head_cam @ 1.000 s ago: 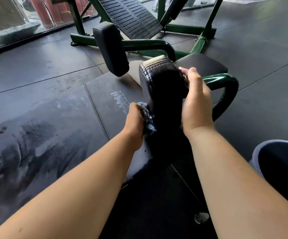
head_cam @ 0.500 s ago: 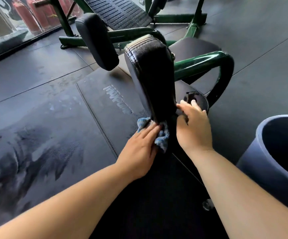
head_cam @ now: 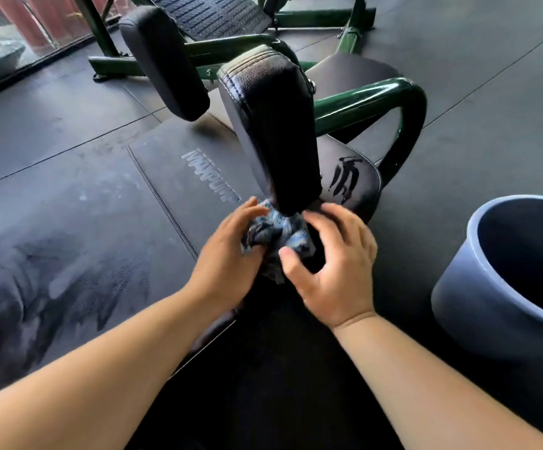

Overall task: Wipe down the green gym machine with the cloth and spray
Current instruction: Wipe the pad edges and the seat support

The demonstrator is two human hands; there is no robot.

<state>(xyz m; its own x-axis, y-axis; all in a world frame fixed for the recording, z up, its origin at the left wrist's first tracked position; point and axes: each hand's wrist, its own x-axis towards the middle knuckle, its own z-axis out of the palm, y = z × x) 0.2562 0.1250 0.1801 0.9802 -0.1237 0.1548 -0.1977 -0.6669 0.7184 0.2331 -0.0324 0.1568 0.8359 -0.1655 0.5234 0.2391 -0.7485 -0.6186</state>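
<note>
Cloth (head_cam: 273, 232) at pad's (head_cam: 270, 125) lower edge.
My left hand (head_cam: 228, 254) clenches it; right hand (head_cam: 332, 261) fingers loose, thumb touching; bucket (head_cam: 458, 287) crowds right.

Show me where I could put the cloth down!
Bare mat left of the upright pad; bare floor between the green bar and the bucket. Crowded under the pad, where left hand, right hand and cloth meet.
</note>
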